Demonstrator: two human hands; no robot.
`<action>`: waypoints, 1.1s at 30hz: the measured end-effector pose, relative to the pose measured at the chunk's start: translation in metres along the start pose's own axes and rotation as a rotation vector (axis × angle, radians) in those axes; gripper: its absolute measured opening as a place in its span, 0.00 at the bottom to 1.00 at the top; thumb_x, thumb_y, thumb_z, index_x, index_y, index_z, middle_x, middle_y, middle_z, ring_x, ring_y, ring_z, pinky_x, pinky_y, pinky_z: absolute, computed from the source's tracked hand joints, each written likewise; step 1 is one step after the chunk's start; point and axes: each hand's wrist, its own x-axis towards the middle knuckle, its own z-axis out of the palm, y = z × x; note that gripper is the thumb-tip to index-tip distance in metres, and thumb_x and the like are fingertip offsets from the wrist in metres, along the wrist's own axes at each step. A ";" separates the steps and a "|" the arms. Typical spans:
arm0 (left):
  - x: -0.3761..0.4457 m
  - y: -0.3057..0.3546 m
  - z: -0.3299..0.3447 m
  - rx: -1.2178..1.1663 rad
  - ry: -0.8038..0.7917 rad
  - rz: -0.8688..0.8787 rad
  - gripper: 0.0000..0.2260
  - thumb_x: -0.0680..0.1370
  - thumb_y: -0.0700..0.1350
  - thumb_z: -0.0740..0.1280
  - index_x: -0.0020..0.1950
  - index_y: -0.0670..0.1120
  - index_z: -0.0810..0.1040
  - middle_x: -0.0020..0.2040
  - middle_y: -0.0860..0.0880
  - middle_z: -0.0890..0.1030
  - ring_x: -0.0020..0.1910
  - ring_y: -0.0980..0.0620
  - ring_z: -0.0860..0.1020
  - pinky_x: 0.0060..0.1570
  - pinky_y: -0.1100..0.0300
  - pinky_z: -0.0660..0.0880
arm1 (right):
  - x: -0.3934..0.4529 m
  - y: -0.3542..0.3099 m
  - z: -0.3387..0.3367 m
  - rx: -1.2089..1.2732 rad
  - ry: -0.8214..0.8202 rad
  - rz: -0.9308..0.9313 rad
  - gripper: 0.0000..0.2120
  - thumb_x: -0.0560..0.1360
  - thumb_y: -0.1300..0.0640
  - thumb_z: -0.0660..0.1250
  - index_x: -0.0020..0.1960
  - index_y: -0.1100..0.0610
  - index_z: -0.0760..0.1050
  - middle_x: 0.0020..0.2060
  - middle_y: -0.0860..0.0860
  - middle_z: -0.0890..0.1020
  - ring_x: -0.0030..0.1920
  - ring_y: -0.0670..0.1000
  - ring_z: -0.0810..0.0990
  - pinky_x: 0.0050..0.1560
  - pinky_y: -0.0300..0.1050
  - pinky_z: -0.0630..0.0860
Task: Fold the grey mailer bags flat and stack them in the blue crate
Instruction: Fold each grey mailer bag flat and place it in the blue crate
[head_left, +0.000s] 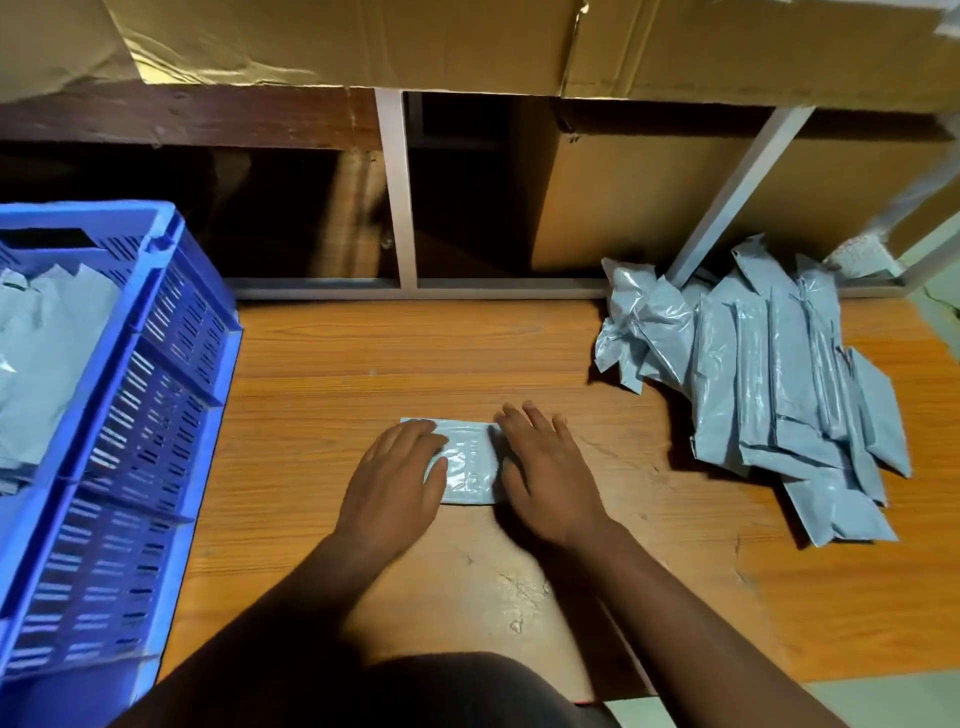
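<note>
One small folded grey mailer bag (470, 465) lies flat on the wooden table in front of me. My left hand (397, 480) rests palm down on its left part, fingers spread. My right hand (545, 478) lies flat on its right edge, fingers apart. Neither hand grips it; both press on it. The blue crate (150, 395) stands at the left, with several grey bags (41, 358) inside. A loose pile of grey mailer bags (769, 374) lies on the table at the right.
The wooden table (363, 353) has worn patches near its front edge. Behind it run a grey metal shelf frame (400, 197) and cardboard boxes (649, 208), with more cardboard overhead. The crate's slatted wall stands close to my left forearm.
</note>
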 end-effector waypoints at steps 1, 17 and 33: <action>0.008 0.002 0.006 0.016 -0.019 -0.003 0.20 0.84 0.52 0.54 0.68 0.46 0.78 0.72 0.47 0.76 0.73 0.45 0.71 0.74 0.51 0.63 | 0.007 -0.009 0.007 -0.027 0.033 0.010 0.28 0.81 0.49 0.50 0.80 0.54 0.64 0.80 0.52 0.65 0.82 0.55 0.57 0.81 0.57 0.48; 0.017 -0.012 0.059 0.183 -0.028 0.002 0.23 0.85 0.47 0.52 0.79 0.39 0.67 0.80 0.42 0.65 0.81 0.43 0.60 0.78 0.44 0.58 | 0.033 -0.022 0.057 -0.210 -0.016 0.096 0.29 0.85 0.47 0.47 0.83 0.58 0.57 0.83 0.54 0.56 0.83 0.58 0.51 0.81 0.62 0.51; -0.005 -0.015 0.044 0.220 -0.105 -0.161 0.31 0.85 0.59 0.47 0.82 0.41 0.59 0.83 0.45 0.57 0.83 0.48 0.53 0.81 0.49 0.50 | 0.010 0.010 0.048 -0.142 -0.009 0.140 0.32 0.86 0.40 0.42 0.85 0.55 0.45 0.84 0.51 0.45 0.83 0.52 0.39 0.82 0.54 0.39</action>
